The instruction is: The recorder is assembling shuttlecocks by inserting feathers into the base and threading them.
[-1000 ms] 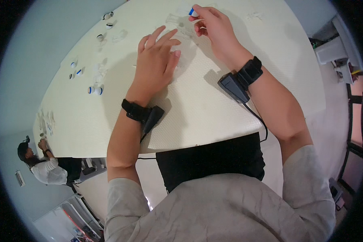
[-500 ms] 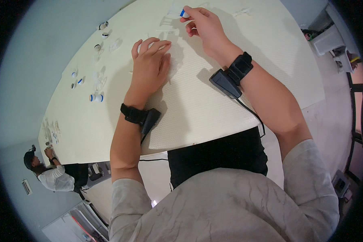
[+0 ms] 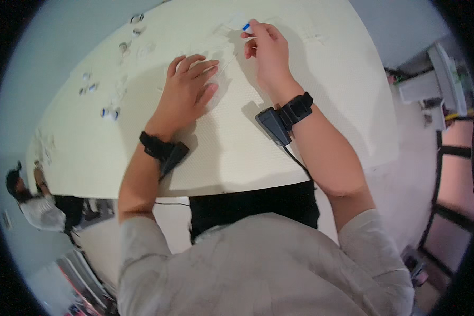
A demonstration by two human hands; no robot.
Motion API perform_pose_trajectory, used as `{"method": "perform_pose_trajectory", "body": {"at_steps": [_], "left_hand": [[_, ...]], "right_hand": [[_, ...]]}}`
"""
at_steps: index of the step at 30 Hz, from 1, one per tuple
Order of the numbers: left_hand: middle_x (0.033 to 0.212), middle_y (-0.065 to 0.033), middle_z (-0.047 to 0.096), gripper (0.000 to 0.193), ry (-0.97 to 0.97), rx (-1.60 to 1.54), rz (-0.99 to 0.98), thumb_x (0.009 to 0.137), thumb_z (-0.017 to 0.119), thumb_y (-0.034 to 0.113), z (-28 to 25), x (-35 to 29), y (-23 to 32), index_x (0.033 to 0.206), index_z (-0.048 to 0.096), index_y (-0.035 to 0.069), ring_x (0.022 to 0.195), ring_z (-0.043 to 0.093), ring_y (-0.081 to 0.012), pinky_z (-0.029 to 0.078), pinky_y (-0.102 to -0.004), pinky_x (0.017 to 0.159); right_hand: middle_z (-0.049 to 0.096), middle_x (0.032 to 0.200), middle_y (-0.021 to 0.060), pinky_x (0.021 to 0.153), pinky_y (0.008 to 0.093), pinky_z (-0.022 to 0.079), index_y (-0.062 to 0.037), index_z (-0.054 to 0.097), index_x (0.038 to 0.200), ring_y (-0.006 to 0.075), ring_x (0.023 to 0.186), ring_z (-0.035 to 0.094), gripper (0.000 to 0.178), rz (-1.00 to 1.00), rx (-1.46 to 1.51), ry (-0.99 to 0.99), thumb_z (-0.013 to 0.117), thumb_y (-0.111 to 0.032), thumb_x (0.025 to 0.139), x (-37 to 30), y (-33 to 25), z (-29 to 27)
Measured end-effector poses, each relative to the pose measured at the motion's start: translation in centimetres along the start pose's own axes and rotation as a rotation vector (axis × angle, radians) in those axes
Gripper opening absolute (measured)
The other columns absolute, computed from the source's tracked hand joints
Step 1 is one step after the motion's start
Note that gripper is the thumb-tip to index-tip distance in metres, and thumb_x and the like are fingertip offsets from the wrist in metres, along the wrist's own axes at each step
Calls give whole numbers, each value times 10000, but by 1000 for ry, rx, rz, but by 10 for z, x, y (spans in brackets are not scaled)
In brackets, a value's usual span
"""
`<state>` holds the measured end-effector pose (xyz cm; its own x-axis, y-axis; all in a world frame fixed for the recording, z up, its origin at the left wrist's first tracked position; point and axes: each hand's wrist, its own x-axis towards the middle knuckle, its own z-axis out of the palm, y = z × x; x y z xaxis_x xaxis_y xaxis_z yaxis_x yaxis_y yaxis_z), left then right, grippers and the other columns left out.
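Observation:
Near the far edge of the white table (image 3: pixel 237 158), my right hand (image 3: pixel 268 52) pinches a small white round piece with a blue band (image 3: pixel 247 28) between thumb and forefinger. Its other fingers curl loosely below. To its left, my left hand (image 3: pixel 187 89) hovers palm down over the table or rests lightly on it; I cannot tell which. It holds nothing, with fingers spread and thumb apart. Thin, pale, translucent pieces (image 3: pixel 231 22) lie by the right hand, too faint to name. Each wrist wears a black strap with a cabled black box.
Several small white pieces with blue or dark bands (image 3: pixel 109 113) are scattered on the left of the table, among clear bits (image 3: pixel 118 89). Thin white sticks (image 3: pixel 315 37) lie at the far right. Another person (image 3: pixel 39 205) is at the table's far left end. A white stool (image 3: pixel 418 87) stands right.
The whole view has shifted, and the picture is blurrier. My right hand still pinches the white and blue piece, a little nearer me. My left thumb has moved away from its fingers.

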<state>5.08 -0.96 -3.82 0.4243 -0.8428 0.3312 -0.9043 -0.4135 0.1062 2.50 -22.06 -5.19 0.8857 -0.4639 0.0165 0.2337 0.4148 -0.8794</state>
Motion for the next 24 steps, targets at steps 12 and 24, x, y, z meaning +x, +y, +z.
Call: {"method": "perform_pose_trajectory", "body": {"at_steps": [12,24], "left_hand": [[1088,-24,682,229,393,17,14,828,659,24,-16,-10,-4,1044,713,78,1113,570,-260,414,-412,1000],[554,-66,573,403,59,-2031,-484,973,603,353,-134,-271,92,713,625,46,503,536,-180,435,-306,475]], "right_hand": [[653,880,90,563,273,419,-31,582,958,129,599,526,234,-7,-24,-15,631,-260,953,-3,1,7],[660,888,112,564,294,440,-25,571,948,156,603,537,204,1,0,-38,623,-222,954,9,5,-2]]}}
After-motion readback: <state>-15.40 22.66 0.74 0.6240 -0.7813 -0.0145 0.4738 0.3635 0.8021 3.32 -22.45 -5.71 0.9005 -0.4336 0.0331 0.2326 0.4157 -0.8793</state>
